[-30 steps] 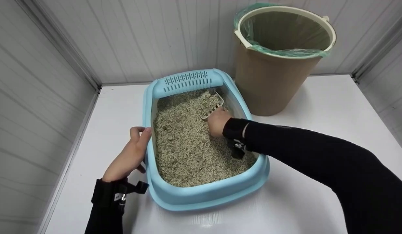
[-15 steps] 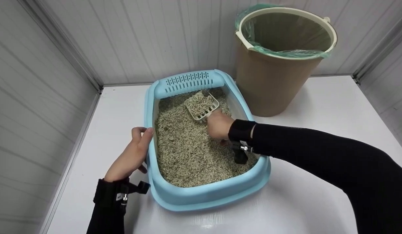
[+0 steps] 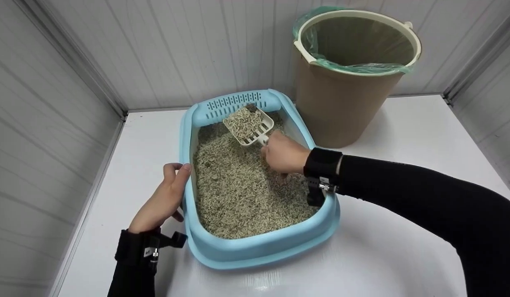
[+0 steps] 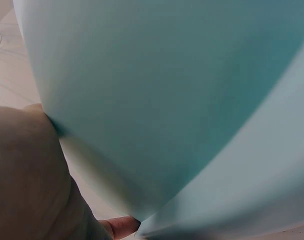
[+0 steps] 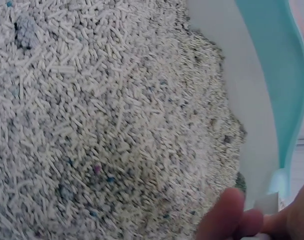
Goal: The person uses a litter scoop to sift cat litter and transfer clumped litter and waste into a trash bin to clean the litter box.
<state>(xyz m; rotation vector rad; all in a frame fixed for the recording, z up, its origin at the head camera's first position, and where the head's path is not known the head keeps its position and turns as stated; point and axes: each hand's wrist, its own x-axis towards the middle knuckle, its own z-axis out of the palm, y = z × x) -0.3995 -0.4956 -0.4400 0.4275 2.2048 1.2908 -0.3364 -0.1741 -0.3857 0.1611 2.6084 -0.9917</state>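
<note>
In the head view a blue litter box point(image 3: 263, 243) holds pellet-like cat litter point(image 3: 238, 194). My right hand point(image 3: 286, 152) grips the short handle of a white slotted litter scoop point(image 3: 266, 123), raised above the litter near the box's back end. Litter fills the scoop, with a dark clump point(image 3: 251, 108) at its far edge. My left hand point(image 3: 162, 198) holds the box's left side, thumb on the rim and other fingers outside, partly hidden. Up close, the left wrist view shows a fingertip point(image 4: 123, 226) at the box wall. Right-hand fingers point(image 5: 229, 210) appear low in the right wrist view.
A tall brown bin point(image 3: 341, 103) with a green plastic liner point(image 3: 362, 68) stands behind the box to the right. White panelled walls point(image 3: 189, 49) enclose the white table point(image 3: 403, 165) at the back and both sides. A greyish clump point(image 5: 26, 32) lies in the litter.
The scoop has come up out of the litter, filled, and shifted left as my right hand lifted it. My left hand has stayed on the box's side.
</note>
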